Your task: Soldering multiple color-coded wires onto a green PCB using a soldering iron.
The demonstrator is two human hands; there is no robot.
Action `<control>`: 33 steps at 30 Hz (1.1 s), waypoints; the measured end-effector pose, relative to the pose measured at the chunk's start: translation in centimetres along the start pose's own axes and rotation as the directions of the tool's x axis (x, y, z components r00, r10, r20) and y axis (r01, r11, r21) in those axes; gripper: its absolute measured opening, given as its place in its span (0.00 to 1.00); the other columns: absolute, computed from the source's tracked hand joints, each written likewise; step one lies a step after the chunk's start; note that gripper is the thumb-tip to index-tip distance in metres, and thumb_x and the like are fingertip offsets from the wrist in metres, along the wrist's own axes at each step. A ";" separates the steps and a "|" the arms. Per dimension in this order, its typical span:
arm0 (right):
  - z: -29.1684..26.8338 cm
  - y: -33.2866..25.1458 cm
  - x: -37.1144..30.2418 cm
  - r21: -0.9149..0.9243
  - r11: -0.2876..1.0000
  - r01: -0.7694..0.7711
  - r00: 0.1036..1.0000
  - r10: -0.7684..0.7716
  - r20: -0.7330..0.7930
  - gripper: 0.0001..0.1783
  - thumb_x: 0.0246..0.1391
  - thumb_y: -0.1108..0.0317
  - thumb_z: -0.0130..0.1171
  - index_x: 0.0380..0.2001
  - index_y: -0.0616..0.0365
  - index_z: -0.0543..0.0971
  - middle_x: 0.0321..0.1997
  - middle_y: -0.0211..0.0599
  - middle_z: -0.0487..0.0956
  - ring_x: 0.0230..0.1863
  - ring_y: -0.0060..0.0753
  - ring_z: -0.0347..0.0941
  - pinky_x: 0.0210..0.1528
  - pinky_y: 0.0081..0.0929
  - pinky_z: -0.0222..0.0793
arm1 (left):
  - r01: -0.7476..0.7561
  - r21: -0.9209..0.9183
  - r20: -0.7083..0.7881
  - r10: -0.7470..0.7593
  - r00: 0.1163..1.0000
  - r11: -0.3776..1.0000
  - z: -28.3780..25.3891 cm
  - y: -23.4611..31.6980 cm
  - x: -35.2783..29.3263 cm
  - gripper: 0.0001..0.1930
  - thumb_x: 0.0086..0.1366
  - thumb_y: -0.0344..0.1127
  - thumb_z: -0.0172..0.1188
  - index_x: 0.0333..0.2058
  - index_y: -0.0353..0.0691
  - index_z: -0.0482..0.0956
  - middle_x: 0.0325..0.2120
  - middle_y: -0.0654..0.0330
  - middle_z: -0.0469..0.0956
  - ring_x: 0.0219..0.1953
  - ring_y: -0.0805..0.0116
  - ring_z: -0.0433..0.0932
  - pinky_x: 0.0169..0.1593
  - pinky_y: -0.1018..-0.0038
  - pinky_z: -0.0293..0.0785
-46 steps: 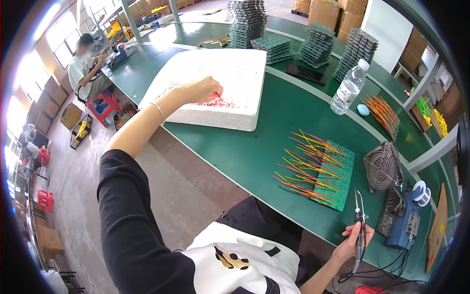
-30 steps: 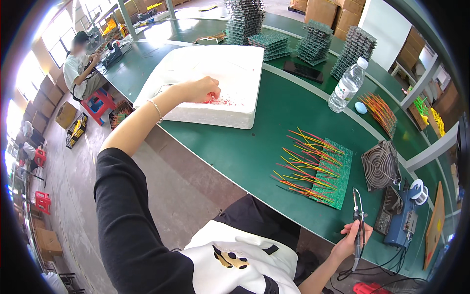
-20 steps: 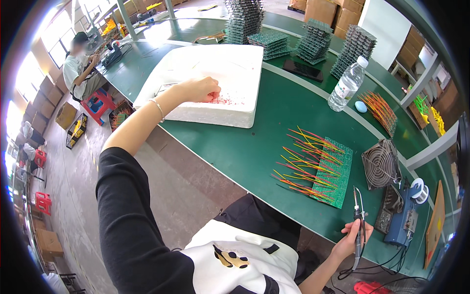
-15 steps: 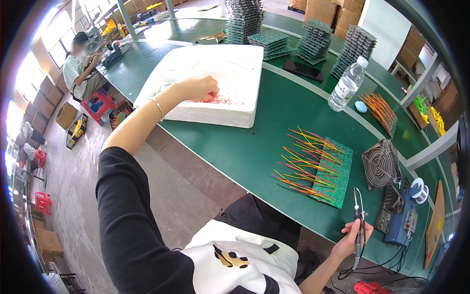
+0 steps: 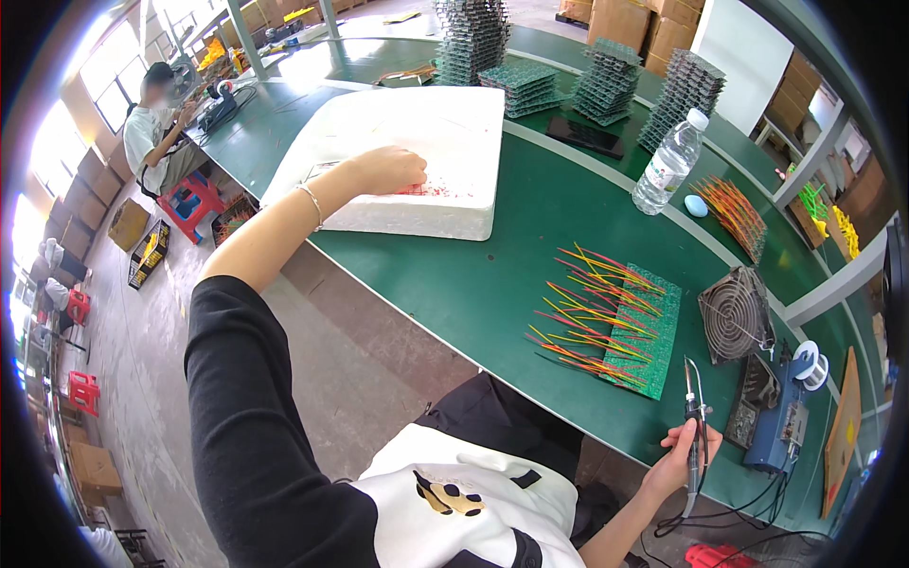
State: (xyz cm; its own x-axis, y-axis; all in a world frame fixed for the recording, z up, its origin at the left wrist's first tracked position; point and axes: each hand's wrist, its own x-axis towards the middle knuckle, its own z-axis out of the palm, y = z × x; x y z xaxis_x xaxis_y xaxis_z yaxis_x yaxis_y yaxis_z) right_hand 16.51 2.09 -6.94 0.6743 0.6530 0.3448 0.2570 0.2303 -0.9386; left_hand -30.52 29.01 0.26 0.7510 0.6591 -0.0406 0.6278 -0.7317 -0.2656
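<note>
1. We cannot tell whether the left hand [image 5: 390, 170] holds anything; its fingertips are hidden.
2. We see the tallest stack [image 5: 472, 45] cut off by the upper edge.
3. We see a co-worker [image 5: 147, 137], face blurred.

The left hand [image 5: 396, 170] is over a white foam tray [image 5: 450, 223] on the left of the green desk [image 5: 417, 289], its fingers just beside small red bits [image 5: 447, 192]. The right hand [image 5: 678, 454] holds a soldering iron [image 5: 690, 409] at the near right, tip pointing away. Beyond the iron lies a green circuit board [image 5: 665, 346], red and yellow wires [image 5: 594, 310] spreading left. A fan [image 5: 734, 317] stands to its right, a bottle [image 5: 668, 166] farther off.
</note>
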 end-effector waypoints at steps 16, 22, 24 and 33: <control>-0.3 0.6 0.1 0.012 1.000 -0.003 1.000 0.003 -0.006 0.10 0.51 0.69 0.56 0.30 0.60 0.66 0.16 0.33 0.70 0.15 0.17 0.62 0.18 0.12 0.56 | -0.044 0.009 0.089 0.043 0.995 0.999 -0.9 -0.1 -0.5 0.04 0.51 0.29 0.53 0.20 0.40 0.75 0.24 0.57 0.73 0.32 0.60 0.76 0.36 0.67 0.71; -0.2 0.3 0.0 0.006 1.000 -0.010 1.000 0.010 -0.018 0.09 0.51 0.70 0.55 0.30 0.60 0.67 0.17 0.33 0.70 0.15 0.17 0.62 0.18 0.13 0.57 | -0.120 0.142 0.129 0.102 0.986 0.983 -0.7 0.0 0.1 0.05 0.51 0.30 0.53 0.19 0.40 0.75 0.24 0.57 0.73 0.32 0.60 0.76 0.36 0.66 0.71; 0.0 0.1 0.0 0.005 1.000 -0.010 1.000 0.010 -0.019 0.07 0.52 0.70 0.54 0.29 0.59 0.67 0.17 0.32 0.69 0.15 0.16 0.61 0.19 0.12 0.56 | -0.055 0.097 0.134 0.042 0.990 0.994 -0.8 0.3 0.2 0.05 0.52 0.30 0.53 0.19 0.41 0.75 0.24 0.57 0.73 0.32 0.60 0.76 0.37 0.66 0.71; -0.2 0.3 0.0 0.031 1.000 -0.001 1.000 0.002 -0.013 0.07 0.52 0.70 0.54 0.29 0.60 0.67 0.17 0.32 0.70 0.15 0.16 0.62 0.19 0.12 0.56 | 0.054 -0.086 0.068 -0.049 0.997 0.995 -0.5 -0.1 0.0 0.07 0.52 0.33 0.53 0.21 0.38 0.75 0.24 0.57 0.73 0.31 0.59 0.75 0.37 0.66 0.70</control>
State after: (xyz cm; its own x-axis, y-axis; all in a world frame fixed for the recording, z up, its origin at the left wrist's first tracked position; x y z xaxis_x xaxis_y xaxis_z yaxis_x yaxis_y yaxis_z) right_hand 16.78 2.00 -7.19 0.6837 0.6439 0.3435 0.2345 0.2520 -0.9389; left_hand -30.51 28.98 0.77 0.7040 0.7041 -0.0930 0.6830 -0.7070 -0.1834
